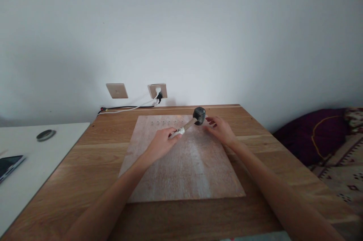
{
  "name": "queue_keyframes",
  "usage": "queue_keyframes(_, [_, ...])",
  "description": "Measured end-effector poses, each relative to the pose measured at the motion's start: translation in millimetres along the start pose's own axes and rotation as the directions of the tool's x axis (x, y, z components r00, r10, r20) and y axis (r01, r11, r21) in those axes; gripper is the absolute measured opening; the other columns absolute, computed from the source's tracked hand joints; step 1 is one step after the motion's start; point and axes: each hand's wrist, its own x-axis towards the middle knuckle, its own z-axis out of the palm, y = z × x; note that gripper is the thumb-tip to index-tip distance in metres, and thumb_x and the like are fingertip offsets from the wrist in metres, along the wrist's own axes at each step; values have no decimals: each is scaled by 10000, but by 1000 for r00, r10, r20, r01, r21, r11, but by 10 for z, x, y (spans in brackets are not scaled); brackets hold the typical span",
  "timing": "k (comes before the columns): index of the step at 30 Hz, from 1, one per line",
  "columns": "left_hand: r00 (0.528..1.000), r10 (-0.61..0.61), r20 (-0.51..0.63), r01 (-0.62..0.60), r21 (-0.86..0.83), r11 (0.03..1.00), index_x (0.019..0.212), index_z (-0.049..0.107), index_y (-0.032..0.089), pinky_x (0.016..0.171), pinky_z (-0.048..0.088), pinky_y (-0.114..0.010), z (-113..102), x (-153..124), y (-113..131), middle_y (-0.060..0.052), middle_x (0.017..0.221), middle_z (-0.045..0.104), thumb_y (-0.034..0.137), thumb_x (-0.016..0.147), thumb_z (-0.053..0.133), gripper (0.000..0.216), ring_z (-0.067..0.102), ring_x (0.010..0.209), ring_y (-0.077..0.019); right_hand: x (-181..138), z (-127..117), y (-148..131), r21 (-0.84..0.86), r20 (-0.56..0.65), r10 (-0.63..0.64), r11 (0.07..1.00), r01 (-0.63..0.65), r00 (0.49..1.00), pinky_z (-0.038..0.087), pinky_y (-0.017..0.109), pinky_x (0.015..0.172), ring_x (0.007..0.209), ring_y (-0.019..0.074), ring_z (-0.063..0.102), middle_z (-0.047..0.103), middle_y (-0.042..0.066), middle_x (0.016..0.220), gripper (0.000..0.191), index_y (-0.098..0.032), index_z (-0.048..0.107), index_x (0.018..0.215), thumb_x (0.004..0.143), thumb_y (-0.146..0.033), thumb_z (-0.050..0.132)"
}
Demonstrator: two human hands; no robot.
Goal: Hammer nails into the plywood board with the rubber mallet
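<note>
My left hand (164, 140) is wrapped round the handle of a mallet (199, 116), near the handle's white-labelled end. The mallet has a black head and a pale wooden handle, and it tilts up and to the right above a board (181, 173). Just right of the mallet's head is my right hand (220, 129), its fingers apart and slightly curled, with nothing seen in it. The board is thin and pale reddish-brown. Several small marks or bits (161, 123) show in a row near its far left corner, too small to name.
The board lies on a wooden table (85, 173) against a wall. Cables (127, 108) run along the far edge to a wall socket (157, 91). A white surface (42, 165) at left bears a dark round object (45, 135) and a flat device (10, 165). A purple cushion (314, 133) is at right.
</note>
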Motion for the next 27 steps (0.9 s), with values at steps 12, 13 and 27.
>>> queue_keyframes(12, [996,76,-47,-66,183,981,1157,739,206,868,517,-320,143,-471,93,-64,1045,772,194,937,548,291,710,929,-214,-335,-319,-98,58,-132,-30,998,37,991,629,426,782,892,247,712,695,125,1084,295,-180,698,1140,919,-368,648])
queue_keyframes(13, [997,65,-34,-54,250,967,1213,725,212,871,527,-329,165,-539,105,-74,1060,764,202,951,548,315,712,942,-222,-376,-367,-96,65,-148,-25,997,34,989,630,425,769,880,247,711,694,126,1076,299,-182,697,1138,926,-385,639])
queue_keyframes(27, [992,127,-11,-99,561,822,1314,694,211,945,556,-457,241,-830,66,-104,1110,770,244,1011,528,348,688,1073,-281,-1327,-511,-583,43,10,-50,998,49,999,612,420,873,967,251,720,724,94,1120,227,-245,694,1168,1025,-332,541])
